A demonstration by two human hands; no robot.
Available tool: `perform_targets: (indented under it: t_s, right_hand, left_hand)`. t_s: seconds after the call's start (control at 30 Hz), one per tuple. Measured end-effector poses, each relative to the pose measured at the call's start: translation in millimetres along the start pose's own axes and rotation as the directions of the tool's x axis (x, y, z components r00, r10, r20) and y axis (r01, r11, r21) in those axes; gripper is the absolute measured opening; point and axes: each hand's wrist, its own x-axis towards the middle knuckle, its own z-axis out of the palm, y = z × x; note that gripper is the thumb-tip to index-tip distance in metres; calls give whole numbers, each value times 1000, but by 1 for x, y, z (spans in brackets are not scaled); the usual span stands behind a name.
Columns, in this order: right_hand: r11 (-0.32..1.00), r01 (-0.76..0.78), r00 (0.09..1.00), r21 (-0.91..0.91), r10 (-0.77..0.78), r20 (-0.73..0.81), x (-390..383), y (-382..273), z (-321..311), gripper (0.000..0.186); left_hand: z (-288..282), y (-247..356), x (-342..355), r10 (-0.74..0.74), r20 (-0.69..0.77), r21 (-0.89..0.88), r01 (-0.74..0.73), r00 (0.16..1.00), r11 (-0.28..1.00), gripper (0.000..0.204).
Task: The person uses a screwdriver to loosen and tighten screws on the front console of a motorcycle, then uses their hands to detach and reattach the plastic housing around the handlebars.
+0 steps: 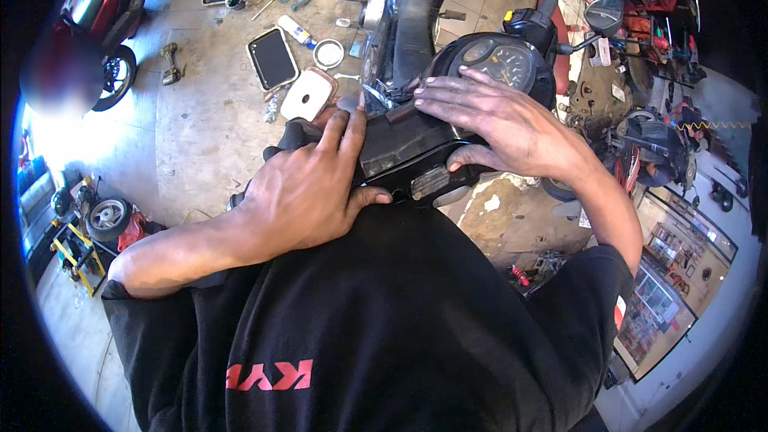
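Observation:
A black plastic part (404, 144), long and boxy, lies across the front of my chest, close to the motorcycle's instrument cluster (502, 64). My left hand (296, 188) clasps its left end, fingers over the far side and thumb on the near edge. Along the right portion, my right hand (508, 124) rests its long fingers over the top while its thumb presses the near side. The fingertips of that hand come close to the cluster's dial. Whether the part is loose or fixed to the motorcycle, I cannot tell.
Beyond the part stand the motorcycle's seat (416, 20) and a round mirror (604, 14). On the tiled floor lie a black tray (272, 58), a square whitish pan (310, 96), a bottle (296, 30) and a drill (170, 64). A wheel (109, 218) sits at left.

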Motion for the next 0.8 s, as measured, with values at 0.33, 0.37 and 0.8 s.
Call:
perform_targets:
  t_s: [0.33, 0.37, 0.8]
  right_hand:
    - [995, -65, 990, 76, 74, -118, -8, 1, 12, 70]
    - [990, -119, 981, 72, 129, -147, -10, -1, 14, 69]
    - [952, -284, 940, 115, 300, -165, -8, -12, 18, 64]
  left_hand:
    - [-3, 0, 2, -15, 49, -38, 17, 999, 999, 98]
    - [-5, 1, 2, -20, 58, -40, 23, 998, 999, 98]
    - [1, -16, 10, 120, 8, -54, -120, 993, 991, 103]
